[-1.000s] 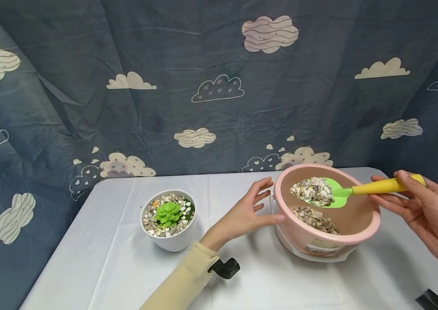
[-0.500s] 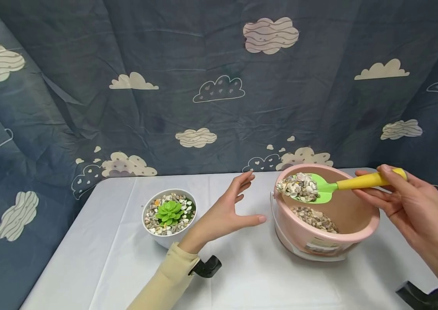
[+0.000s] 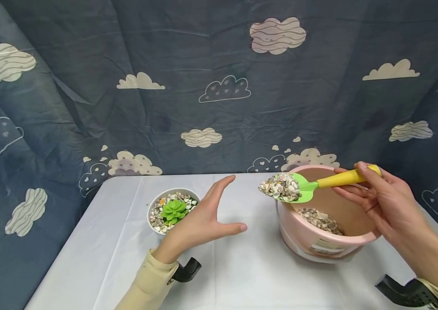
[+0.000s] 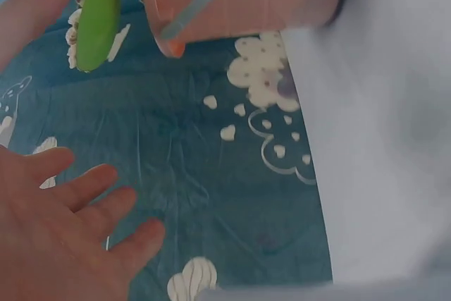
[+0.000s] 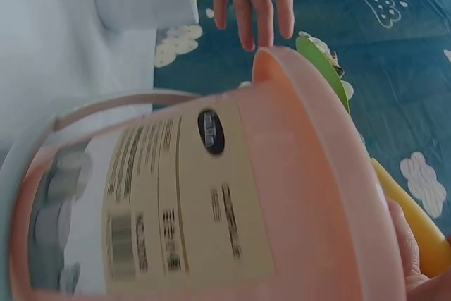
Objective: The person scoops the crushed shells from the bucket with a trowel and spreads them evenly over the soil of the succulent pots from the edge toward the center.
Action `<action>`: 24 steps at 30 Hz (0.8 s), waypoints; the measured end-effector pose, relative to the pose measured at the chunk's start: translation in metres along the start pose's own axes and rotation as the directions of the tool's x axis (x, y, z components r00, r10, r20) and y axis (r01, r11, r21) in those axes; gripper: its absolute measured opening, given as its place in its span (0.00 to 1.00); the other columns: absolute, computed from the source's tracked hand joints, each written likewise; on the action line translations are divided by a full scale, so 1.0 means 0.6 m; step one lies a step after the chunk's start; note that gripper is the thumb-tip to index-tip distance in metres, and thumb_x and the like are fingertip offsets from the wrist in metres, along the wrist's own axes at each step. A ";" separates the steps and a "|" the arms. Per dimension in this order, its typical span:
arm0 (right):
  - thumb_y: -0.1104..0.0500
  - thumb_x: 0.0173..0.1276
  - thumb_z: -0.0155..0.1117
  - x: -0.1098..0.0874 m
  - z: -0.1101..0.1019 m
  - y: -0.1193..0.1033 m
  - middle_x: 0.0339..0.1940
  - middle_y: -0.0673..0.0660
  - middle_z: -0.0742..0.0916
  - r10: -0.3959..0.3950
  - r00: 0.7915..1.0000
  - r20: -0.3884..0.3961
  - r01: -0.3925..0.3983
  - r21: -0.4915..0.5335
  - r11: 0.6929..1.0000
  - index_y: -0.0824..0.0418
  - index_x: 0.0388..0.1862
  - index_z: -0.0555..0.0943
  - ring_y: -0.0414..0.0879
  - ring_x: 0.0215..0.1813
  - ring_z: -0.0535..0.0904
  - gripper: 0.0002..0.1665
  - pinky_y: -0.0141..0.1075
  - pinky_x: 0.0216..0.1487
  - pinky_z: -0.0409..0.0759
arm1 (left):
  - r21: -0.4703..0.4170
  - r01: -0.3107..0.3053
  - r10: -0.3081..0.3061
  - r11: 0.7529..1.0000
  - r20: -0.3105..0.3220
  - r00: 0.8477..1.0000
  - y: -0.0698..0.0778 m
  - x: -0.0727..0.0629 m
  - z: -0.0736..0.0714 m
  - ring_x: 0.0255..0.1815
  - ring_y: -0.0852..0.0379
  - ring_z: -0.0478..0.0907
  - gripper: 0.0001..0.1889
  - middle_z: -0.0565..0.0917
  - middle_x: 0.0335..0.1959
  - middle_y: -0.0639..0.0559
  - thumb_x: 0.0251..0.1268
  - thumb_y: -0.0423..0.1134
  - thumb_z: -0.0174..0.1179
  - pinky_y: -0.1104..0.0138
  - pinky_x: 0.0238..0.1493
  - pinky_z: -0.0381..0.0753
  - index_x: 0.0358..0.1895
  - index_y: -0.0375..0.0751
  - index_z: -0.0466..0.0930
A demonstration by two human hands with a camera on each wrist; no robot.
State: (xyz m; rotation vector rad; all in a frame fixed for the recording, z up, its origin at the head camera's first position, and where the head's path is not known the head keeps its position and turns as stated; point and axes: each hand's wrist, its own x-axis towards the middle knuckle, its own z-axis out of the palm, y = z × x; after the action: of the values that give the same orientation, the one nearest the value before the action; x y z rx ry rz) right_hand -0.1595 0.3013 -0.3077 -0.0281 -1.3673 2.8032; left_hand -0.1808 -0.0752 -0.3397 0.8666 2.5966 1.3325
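Note:
My right hand [image 3: 383, 200] grips the yellow handle of a small green trowel [image 3: 306, 187], its blade heaped with small shells and pebbles [image 3: 281, 188]. The blade is over the left rim of a pink bucket [image 3: 300, 228], with more pebbles [image 3: 321, 220] in its bottom. My left hand [image 3: 201, 219] is spread with thumb and fingers apart, holding nothing, between the bucket and a white flowerpot [image 3: 152, 224]. The pot contains a green succulent [image 3: 174, 211] among pebbles; the left hand partly covers the pot in the head view. In the left wrist view the trowel's green underside [image 4: 99, 22] shows beside the bucket.
A white cloth [image 3: 238, 275] covers the table. Behind it hangs a dark blue curtain [image 3: 172, 107] printed with clouds. The bucket has a pale carrying handle [image 5: 127, 100] folded down and a printed label [image 5: 190, 195] on its side.
The loaded trowel in my right hand has moved left, from above the bucket's inside to its left rim. My left hand has drawn away from the bucket leftward, now overlapping the flowerpot.

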 end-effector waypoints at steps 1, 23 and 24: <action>0.63 0.74 0.57 0.001 0.004 0.002 0.49 0.61 0.86 0.007 1.000 0.012 -0.007 0.011 1.000 0.61 0.55 0.74 0.59 0.48 0.85 0.12 0.50 0.44 0.81 | 0.011 0.004 -0.004 1.000 -0.010 1.000 -0.001 -0.003 -0.002 0.75 0.61 0.52 0.53 0.50 0.76 0.69 0.53 0.59 0.71 0.52 0.68 0.63 0.76 0.74 0.42; 0.61 0.74 0.57 0.023 0.059 0.043 0.53 0.64 0.85 0.084 0.991 0.105 -0.088 0.038 0.995 0.62 0.59 0.71 0.60 0.53 0.82 0.17 0.50 0.50 0.79 | 0.238 0.116 -0.044 0.964 -0.285 0.957 -0.064 -0.095 -0.088 0.76 0.47 0.53 0.56 0.54 0.77 0.57 0.49 0.59 0.74 0.41 0.68 0.59 0.79 0.58 0.47; 0.61 0.74 0.58 0.023 0.061 0.045 0.53 0.64 0.85 0.086 0.991 0.101 -0.090 0.032 0.995 0.61 0.59 0.71 0.60 0.53 0.82 0.17 0.50 0.50 0.79 | 0.228 0.123 -0.054 0.966 -0.284 0.957 -0.069 -0.100 -0.091 0.76 0.46 0.53 0.56 0.54 0.77 0.56 0.49 0.59 0.74 0.41 0.67 0.59 0.79 0.58 0.47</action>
State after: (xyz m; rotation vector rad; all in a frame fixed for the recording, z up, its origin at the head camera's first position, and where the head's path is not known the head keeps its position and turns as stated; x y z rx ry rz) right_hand -0.1746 0.2563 -0.3064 0.0544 -1.3662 2.9393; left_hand -0.1674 -0.1648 -0.3479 0.6180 3.0247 1.2050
